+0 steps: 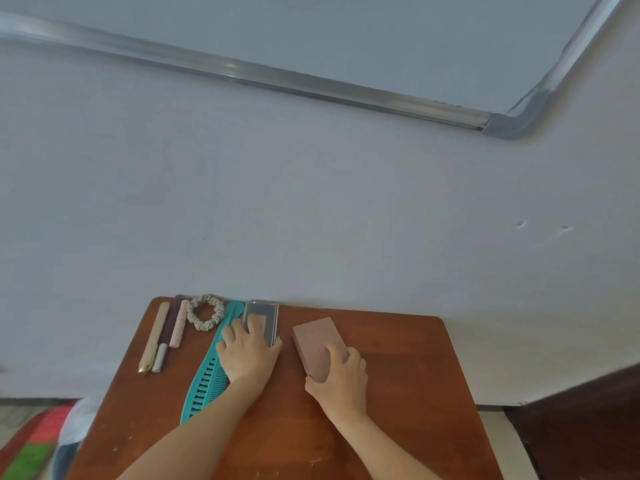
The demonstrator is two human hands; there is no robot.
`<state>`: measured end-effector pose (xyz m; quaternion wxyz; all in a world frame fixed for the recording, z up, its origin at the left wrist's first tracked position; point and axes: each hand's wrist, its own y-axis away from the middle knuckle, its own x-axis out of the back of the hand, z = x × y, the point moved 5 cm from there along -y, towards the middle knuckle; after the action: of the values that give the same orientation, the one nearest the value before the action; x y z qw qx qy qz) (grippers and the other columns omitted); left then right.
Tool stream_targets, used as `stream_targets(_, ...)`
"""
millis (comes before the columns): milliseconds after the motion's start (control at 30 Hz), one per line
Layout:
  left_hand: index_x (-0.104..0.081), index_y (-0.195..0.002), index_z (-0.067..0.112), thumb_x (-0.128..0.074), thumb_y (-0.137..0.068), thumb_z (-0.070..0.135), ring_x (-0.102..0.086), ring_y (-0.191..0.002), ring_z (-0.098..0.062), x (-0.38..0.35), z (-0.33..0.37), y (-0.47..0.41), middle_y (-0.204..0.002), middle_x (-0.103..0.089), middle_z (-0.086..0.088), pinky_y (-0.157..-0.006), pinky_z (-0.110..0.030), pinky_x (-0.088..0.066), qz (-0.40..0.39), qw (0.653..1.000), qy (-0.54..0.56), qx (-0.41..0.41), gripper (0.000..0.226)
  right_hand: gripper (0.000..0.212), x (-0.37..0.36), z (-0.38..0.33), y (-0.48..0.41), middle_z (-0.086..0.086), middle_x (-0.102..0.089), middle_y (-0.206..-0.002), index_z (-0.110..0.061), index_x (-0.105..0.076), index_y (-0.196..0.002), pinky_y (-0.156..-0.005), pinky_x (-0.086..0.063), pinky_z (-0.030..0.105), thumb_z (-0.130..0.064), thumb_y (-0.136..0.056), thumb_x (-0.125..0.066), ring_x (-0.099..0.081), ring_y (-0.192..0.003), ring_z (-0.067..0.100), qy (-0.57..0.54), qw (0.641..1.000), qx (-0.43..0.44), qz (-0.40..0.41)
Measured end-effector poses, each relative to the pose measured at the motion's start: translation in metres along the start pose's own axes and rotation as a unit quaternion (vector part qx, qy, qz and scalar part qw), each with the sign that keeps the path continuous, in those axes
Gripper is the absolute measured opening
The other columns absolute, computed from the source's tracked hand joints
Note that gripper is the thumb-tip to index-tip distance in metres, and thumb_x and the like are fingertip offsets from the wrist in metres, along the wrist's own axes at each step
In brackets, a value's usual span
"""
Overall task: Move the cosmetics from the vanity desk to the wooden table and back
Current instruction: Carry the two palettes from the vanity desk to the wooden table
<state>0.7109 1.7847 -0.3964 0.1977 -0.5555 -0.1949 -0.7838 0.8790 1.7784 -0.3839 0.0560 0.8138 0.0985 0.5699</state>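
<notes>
Two bare forearms reach in from the near edge, and the left hand [247,353] and the right hand [341,379] each end on a cosmetic item. The brown wooden surface [398,393] stands with its far edge against a pale wall. A long teal comb [204,379] lies slanted from the far edge towards the near left, partly under the left wrist. Right of centre is a pink box [317,341]; the right hand's fingers curl over its right edge and near corner, with the thumb against its near end. At the far edge, just right of the comb's tip, lies a flat grey case [265,313]; the left hand's fingers bend down over its lid, slightly spread, and the thumb presses its right edge. In the far left corner a gold pen [154,337], a dark pencil [168,332] with a silver cap and a short pink tube [179,325] lie side by side. A pale scrunchie [207,299] sits between the tube and the comb.
</notes>
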Motion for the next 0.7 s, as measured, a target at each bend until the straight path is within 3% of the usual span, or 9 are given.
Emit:
stream_targets(167, -0.036, -0.134, 0.018, -0.035, -0.088, 0.058, -0.031, -0.126, -0.028, 0.007, -0.017, 0.003, -0.139, -0.036, -0.009, -0.098, -0.039, -0.029, 0.002, 1.000, 0.003, -0.002, 0.060, 0.067, -0.007, -0.014, -0.005, 0.007, -0.032, -0.135, -0.025, -0.029, -0.137, -0.102, -0.032, 0.029, -0.047, -0.081, -0.058, -0.034, -0.120, 0.022, -0.020, 0.999, -0.029, 0.015)
stream_targets(233, -0.044, -0.131, 0.016, -0.030, -0.089, 0.053, -0.032, -0.129, -0.032, 0.014, -0.033, 0.007, -0.139, -0.039, -0.013, -0.098, -0.046, -0.031, 0.023, 1.000, 0.010, -0.012, 0.058, 0.068, -0.008, -0.019, -0.009, 0.008, -0.033, -0.134, -0.024, -0.028, -0.138, -0.100, -0.033, 0.030, -0.048, -0.081, -0.057, -0.035, -0.119, 0.023, -0.017, 0.999, -0.037, 0.018)
stream_targets(300, -0.054, -0.123, 0.011, -0.035, -0.088, 0.047, -0.036, -0.127, -0.037, 0.020, -0.056, 0.012, -0.134, -0.046, -0.017, -0.096, -0.054, -0.035, 0.059, 0.997, 0.028, -0.031, 0.053, 0.070, -0.011, -0.026, -0.012, 0.010, -0.031, -0.136, -0.023, -0.025, -0.140, -0.101, -0.033, 0.032, -0.049, -0.083, -0.055, -0.033, -0.121, 0.025, -0.010, 0.999, -0.045, 0.010)
stream_targets(400, -0.046, -0.131, 0.013, -0.048, -0.090, 0.037, -0.024, -0.136, -0.035, 0.019, -0.095, 0.019, -0.144, -0.037, -0.014, -0.107, -0.053, -0.024, 0.014, 0.999, 0.013, -0.028, 0.048, 0.071, -0.017, -0.037, -0.017, 0.015, -0.028, -0.139, -0.021, -0.022, -0.142, -0.103, -0.032, 0.036, -0.050, -0.085, -0.053, -0.031, -0.126, 0.030, 0.002, 0.998, -0.059, 0.002)
stream_targets(567, -0.068, -0.103, 0.015, -0.033, -0.079, 0.049, -0.061, -0.105, -0.033, 0.025, -0.142, 0.031, -0.113, -0.065, -0.009, -0.077, -0.050, -0.051, -0.021, 0.997, -0.051, -0.048, 0.055, 0.070, -0.022, -0.053, -0.022, 0.018, -0.032, -0.138, -0.016, -0.027, -0.139, -0.102, -0.036, 0.039, -0.050, -0.085, -0.054, -0.034, -0.124, 0.031, 0.005, 0.997, -0.070, 0.017)
stream_targets(633, -0.069, -0.103, 0.017, -0.030, -0.078, 0.053, -0.062, -0.105, -0.031, 0.024, -0.151, 0.034, -0.112, -0.066, -0.007, -0.078, -0.048, -0.051, -0.024, 0.995, -0.070, -0.061, 0.059, 0.069, -0.022, -0.056, -0.022, 0.019, -0.030, -0.139, -0.015, -0.026, -0.139, -0.102, -0.036, 0.039, -0.051, -0.086, -0.051, -0.034, -0.125, 0.033, 0.009, 0.997, -0.070, 0.017)
stream_targets(700, -0.064, -0.115, 0.019, -0.021, -0.079, 0.058, -0.053, -0.118, -0.029, 0.025, -0.154, 0.036, -0.125, -0.060, -0.006, -0.092, -0.047, -0.042, -0.030, 0.995, -0.055, -0.071, 0.068, 0.065, -0.022, -0.056, -0.020, 0.021, -0.026, -0.142, -0.015, -0.025, -0.141, -0.104, -0.034, 0.041, -0.051, -0.090, -0.043, -0.030, -0.128, 0.035, 0.005, 0.997, -0.071, 0.016)
